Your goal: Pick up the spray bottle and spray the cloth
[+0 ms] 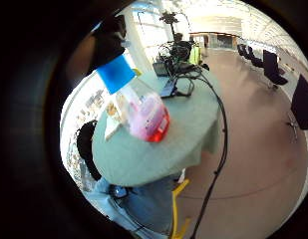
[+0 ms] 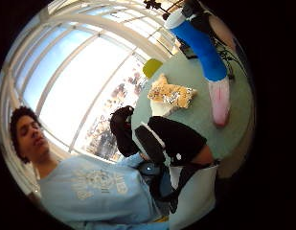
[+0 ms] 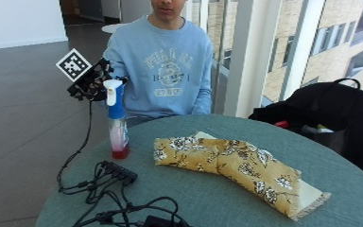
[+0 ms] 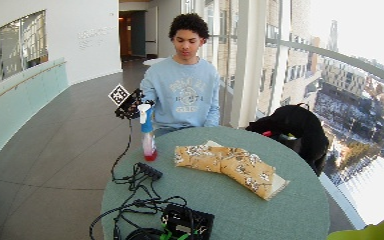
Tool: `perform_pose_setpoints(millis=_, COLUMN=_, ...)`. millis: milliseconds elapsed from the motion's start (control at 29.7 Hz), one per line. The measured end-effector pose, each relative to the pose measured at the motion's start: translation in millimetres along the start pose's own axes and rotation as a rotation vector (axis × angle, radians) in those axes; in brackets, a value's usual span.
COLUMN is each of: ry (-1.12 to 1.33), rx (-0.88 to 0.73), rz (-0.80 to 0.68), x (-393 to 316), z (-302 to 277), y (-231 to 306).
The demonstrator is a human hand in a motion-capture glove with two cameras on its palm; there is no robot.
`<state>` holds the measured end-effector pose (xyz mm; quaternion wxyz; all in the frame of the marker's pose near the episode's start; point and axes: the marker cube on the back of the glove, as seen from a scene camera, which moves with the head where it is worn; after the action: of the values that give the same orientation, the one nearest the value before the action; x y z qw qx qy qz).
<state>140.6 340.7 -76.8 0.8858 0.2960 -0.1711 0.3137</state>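
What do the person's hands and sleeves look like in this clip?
The right hand wears a black glove with boxy black parts on its back. A black cable hangs from it towards the table. Both arms are in the long sleeves of a light blue sweatshirt with pale lettering on the chest. The other hand is out of sight in the outside views.

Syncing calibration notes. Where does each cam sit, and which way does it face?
Little-finger palm view: on the gloved hand, looking past the bottle across the table; no fingers clearly shown.
Thumb palm view: same hand, facing back toward the person; shows the bottle, cloth and a black strapped forearm.
Outside view: across the table, facing the person; right hand at the bottle top.
Wide outside view: same side, further back and higher.
Shared: bottle and table in all four.
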Motion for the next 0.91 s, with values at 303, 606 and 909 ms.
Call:
perform_pose_setpoints(millis=303, ry=-0.142, rx=0.037, rz=0.101, x=12, z=12, y=-23)
perform_pose_setpoints(millis=606, ry=-0.497, rx=-0.003, rz=0.219, x=38, z=45, y=-50)
perform_pose_setpoints(millis=909, ry=-0.634, rx=-0.065, rz=0.275, x=48, z=84, y=-67)
